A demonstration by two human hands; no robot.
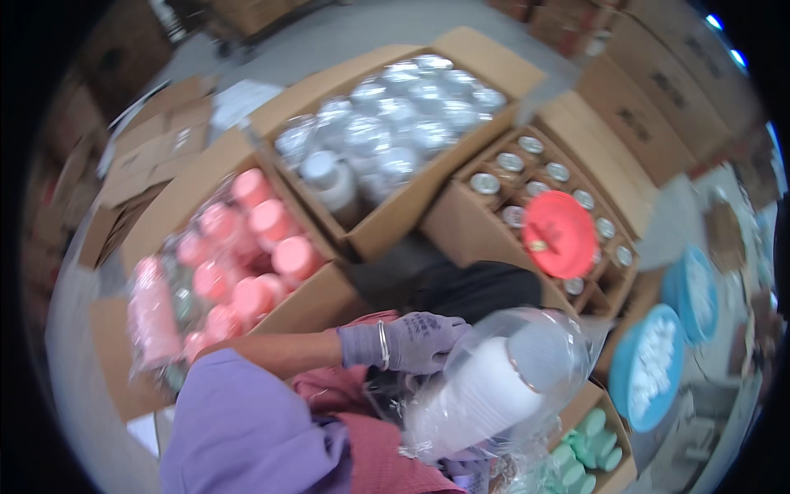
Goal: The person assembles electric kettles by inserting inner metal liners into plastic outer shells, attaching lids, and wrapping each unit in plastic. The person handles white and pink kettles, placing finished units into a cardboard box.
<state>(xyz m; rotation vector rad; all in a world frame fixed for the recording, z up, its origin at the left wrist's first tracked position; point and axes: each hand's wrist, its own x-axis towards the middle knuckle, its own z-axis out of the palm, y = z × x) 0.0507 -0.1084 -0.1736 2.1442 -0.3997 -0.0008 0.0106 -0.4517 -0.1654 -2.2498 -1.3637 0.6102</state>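
White cylindrical bottle [481, 387] beside brown cardboard carton [625, 472]: work gently, your mauve-gloved left hand [407, 342] gripping clear film [581, 339], right hand's [471, 468] grip unclear

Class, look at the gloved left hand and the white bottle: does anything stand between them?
Yes, thin layers only: the glove on the left hand and the clear plastic bag around the white bottle. No box visibly blocks the way; exact contact is too blurred to tell.
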